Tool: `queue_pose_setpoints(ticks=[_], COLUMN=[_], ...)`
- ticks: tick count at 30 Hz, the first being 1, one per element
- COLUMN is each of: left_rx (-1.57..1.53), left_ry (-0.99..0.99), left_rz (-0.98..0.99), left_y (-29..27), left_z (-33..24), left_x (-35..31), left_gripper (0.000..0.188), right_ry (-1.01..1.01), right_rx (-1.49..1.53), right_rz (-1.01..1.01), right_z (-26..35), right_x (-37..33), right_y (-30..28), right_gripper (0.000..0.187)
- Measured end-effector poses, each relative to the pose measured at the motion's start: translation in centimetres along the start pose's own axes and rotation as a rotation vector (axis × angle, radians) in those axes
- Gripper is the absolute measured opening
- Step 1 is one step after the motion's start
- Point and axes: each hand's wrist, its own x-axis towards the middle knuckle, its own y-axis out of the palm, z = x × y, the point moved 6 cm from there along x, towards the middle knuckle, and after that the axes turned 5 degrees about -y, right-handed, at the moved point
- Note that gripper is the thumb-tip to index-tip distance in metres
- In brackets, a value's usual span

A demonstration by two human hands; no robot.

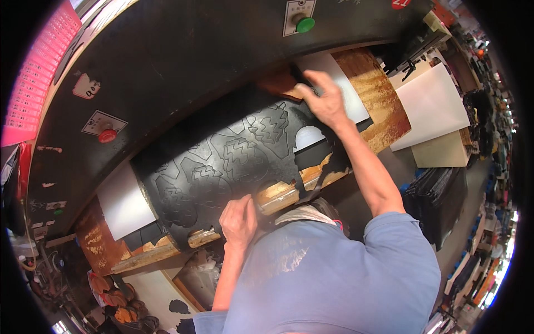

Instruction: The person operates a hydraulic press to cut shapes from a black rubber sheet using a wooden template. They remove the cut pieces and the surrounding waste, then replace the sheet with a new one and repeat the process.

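A black sheet (239,167) covers the middle of the work board, with several shaped outlines cut or pressed into it. By its near edge, my left hand (238,222) is closed with curled fingers; anything inside them is hidden. My right hand (327,103) reaches to the far side, thumb and fingers apart. Its fingertips are beside a reddish-brown piece (278,83) with a dark strip, partly in the shadow under the machine's beam. Whether they touch it I cannot tell. A white half-round piece (308,137) lies right of the outlines, below my right hand.
A heavy black machine beam (183,61) spans the far side, carrying a red button (107,135) and a green button (305,24). White plates (127,203) flank the sheet on a worn wooden board (370,83). Dark stacked sheets (436,195) hang at the right; a pink basket (41,72) stands far left.
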Motion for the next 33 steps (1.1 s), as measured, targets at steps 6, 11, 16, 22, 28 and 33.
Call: queue_pose_setpoints(ticks=[6, 11, 16, 22, 28, 33], left_rx=[0.039, 0.040, 0.056, 0.096, 0.140, 0.130], left_ry=[0.024, 0.013, -0.021, -0.118, -0.039, -0.027], left_rz=[-0.053, -0.105, -0.117, -0.093, -0.088, -0.062], left_y=[-0.2, -0.4, 0.1, -0.2, -0.7, -0.1], left_z=[0.0, -0.4, -1.7, -3.1, -3.4, -2.2], left_x=[-0.1, -0.3, -0.1, 0.2, 0.4, 0.0], left_gripper=[0.015, 0.008, 0.010, 0.015, 0.022, 0.023], right_ry=[-0.436, -0.494, -0.111, -0.201, -0.126, -0.004], right_rx=[0.156, -0.018, -0.079, -0.343, -0.340, -0.353], right_rz=[-0.193, -0.146, -0.213, -0.181, -0.231, -0.121], right_z=[9.7, 10.5, 5.2, 5.6, 5.1, 3.9], right_x=[5.0, 2.6, -7.1, -14.0, -14.3, -14.9], right_y=[-5.7, -5.0, -10.9, -10.0, -9.3, -8.3], right_gripper=[0.014, 0.017, 0.021, 0.025, 0.024, 0.026])
